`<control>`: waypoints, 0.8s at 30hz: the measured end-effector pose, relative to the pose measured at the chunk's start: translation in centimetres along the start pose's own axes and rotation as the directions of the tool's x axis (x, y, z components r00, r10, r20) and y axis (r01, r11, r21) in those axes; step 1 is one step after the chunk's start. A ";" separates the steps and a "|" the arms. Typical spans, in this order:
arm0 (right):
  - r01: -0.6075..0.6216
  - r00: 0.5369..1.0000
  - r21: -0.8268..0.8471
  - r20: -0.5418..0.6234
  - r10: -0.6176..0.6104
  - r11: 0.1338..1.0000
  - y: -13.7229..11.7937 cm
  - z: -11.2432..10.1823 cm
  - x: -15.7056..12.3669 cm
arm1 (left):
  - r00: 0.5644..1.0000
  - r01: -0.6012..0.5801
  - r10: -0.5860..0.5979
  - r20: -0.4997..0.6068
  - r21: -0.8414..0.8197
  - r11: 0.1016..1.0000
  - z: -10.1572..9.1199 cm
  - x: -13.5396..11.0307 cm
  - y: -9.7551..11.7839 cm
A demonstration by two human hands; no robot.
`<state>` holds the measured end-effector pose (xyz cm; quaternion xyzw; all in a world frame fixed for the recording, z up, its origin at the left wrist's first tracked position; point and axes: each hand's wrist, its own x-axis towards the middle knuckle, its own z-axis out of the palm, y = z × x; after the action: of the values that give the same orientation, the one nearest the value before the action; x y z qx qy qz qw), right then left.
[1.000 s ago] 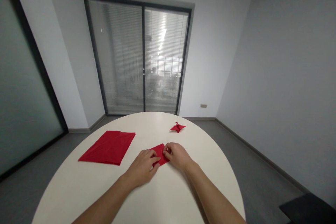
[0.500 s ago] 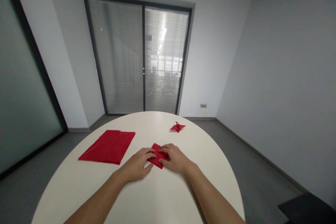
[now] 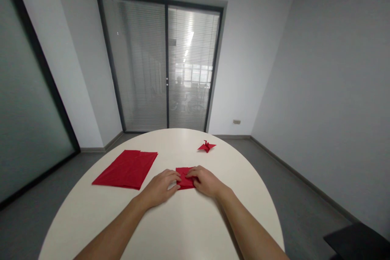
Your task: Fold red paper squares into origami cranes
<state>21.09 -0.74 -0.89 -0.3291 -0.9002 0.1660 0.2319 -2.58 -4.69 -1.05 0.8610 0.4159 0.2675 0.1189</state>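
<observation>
A small folded square of red paper (image 3: pixel 185 184) lies on the table in front of me, between both hands. At its left edge, my left hand (image 3: pixel 162 187) has thumb and fingers closed on the paper. My right hand (image 3: pixel 206 181) grips the right side, its fingers bent over the top and covering that edge. Creases show on the paper's upper face. Farther back and to the right stands a red origami crane (image 3: pixel 207 146) with pointed wings spread, touched by neither hand.
A stack of larger red paper sheets (image 3: pixel 126 170) lies left of my left hand on the round white table (image 3: pixel 170 227). Behind the table is a glazed door with blinds (image 3: pixel 140 69). A black object (image 3: pixel 358 240) is at the lower right.
The folded paper has turned from a diamond position to lying with its edges roughly square to me. Both hands shifted slightly with it. The crane and the sheets stay put.
</observation>
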 end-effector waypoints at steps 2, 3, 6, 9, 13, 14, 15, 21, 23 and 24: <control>-0.010 1.000 0.000 -0.007 0.010 1.000 -0.4 -0.2 0.0 | 0.999 0.040 -0.040 -0.017 0.024 0.999 0.0 0.2 0.3; -0.020 1.000 -0.005 -0.008 0.019 1.000 -0.6 -0.3 -0.1 | 0.998 0.060 -0.059 -0.024 0.041 0.997 0.1 0.4 0.4; -0.044 0.999 -0.026 0.012 0.045 0.999 -1.3 -0.6 -0.1 | 0.991 0.126 -0.121 -0.055 0.094 0.988 0.4 0.7 0.6; -0.073 0.997 -0.045 0.001 0.073 0.996 -1.5 -0.6 0.0 | 0.984 0.167 -0.159 -0.082 0.104 0.981 0.7 0.7 0.5; -0.097 0.995 -0.037 -0.014 0.097 0.995 -1.1 -0.4 0.1 | 0.979 0.183 -0.179 -0.097 0.038 0.982 1.1 0.7 0.0; -0.101 0.995 -0.030 -0.011 0.101 0.994 -0.9 -0.3 0.2 | 0.976 0.195 -0.192 -0.101 0.023 0.981 1.2 0.7 -0.1; -0.109 0.994 -0.022 -0.009 0.109 0.994 -0.8 -0.3 0.2 | 0.973 0.210 -0.208 -0.103 0.014 0.978 1.3 0.7 -0.2; -0.163 0.987 0.102 0.003 0.163 0.981 0.0 -0.1 0.0 | 0.958 0.268 -0.260 -0.118 0.057 0.962 1.9 1.0 0.0; -0.152 0.988 0.113 0.002 0.152 0.982 0.2 -0.1 -0.1 | 0.968 0.235 -0.224 -0.116 0.089 0.968 1.9 1.1 0.2; -0.142 0.990 0.105 0.004 0.142 0.984 0.2 -0.1 -0.1 | 0.974 0.211 -0.200 -0.108 0.104 0.972 1.9 1.2 0.4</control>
<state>21.29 -0.63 -0.97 -0.3800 -0.8641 0.2285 0.2381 -0.69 -3.98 -2.04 0.8047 0.5229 0.2707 0.0758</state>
